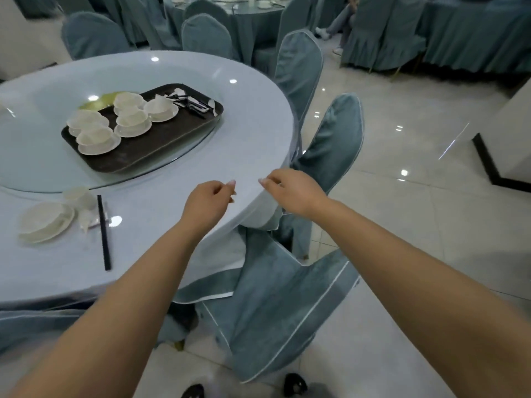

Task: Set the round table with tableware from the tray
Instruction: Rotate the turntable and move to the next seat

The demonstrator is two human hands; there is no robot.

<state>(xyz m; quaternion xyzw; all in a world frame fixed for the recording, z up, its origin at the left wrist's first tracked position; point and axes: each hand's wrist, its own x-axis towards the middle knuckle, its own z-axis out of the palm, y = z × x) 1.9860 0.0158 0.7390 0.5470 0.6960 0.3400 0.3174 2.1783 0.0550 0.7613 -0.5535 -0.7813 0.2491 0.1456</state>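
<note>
A dark tray (161,145) lies on the glass turntable (34,168) of the round table (253,133). It carries several white bowl-and-plate sets (133,123) and a heap of spoons and dark chopsticks (191,103) at its far end. One place is laid at the left: stacked white plates (46,221), a cup (79,196), a spoon and black chopsticks (103,232). My left hand (208,203) hovers over the table's near edge with its fingers curled, and nothing shows in it. My right hand (291,192) pinches the pale tablecloth (260,218) at the rim.
Blue-covered chairs (275,311) stand close around the table, one right below my arms and two (330,139) along the right rim. Glossy tiled floor lies to the right. Another laid round table (244,12) stands at the back, with a seated person's legs beyond it.
</note>
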